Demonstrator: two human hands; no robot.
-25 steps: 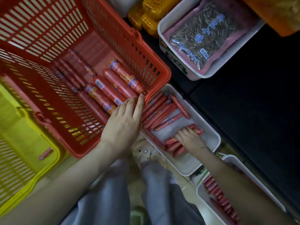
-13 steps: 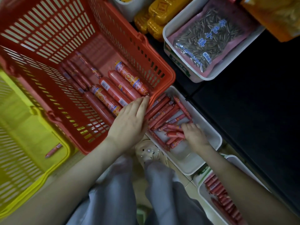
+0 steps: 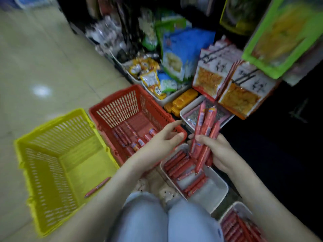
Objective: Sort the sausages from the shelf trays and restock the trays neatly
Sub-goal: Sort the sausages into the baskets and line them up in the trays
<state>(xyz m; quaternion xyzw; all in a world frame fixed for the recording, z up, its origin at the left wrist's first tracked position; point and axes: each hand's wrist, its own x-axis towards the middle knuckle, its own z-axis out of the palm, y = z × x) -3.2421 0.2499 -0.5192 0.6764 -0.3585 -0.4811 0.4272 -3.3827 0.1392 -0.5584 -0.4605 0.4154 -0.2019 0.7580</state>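
Pale glossy floor tiles point(image 3: 43, 67) fill the far left of a shop aisle, seen from above by a crouching person. At the left stands a yellow plastic basket point(image 3: 43, 180) with 1 thin red sausage point(image 3: 97, 187) lying on its bottom. Just right of it, a red plastic basket point(image 3: 118, 109) holds several thicker sausages point(image 3: 132, 137). The left hand point(image 3: 157, 144) hovers over the red basket's near right corner, fingers loosely spread and holding nothing, its thumb just beside the right hand. The right hand point(image 3: 216, 152) grips a bundle of thin red sausages point(image 3: 204, 130), their tips pointing away from the person, above a white tray point(image 3: 215, 191). That tray's left part holds rows of sausages point(image 3: 178, 163). Another white tray point(image 3: 242, 206) at the near right is filled with packed sausages point(image 3: 236, 227). Beyond, blurred snack packets point(image 3: 227, 81) crowd dark shelves.
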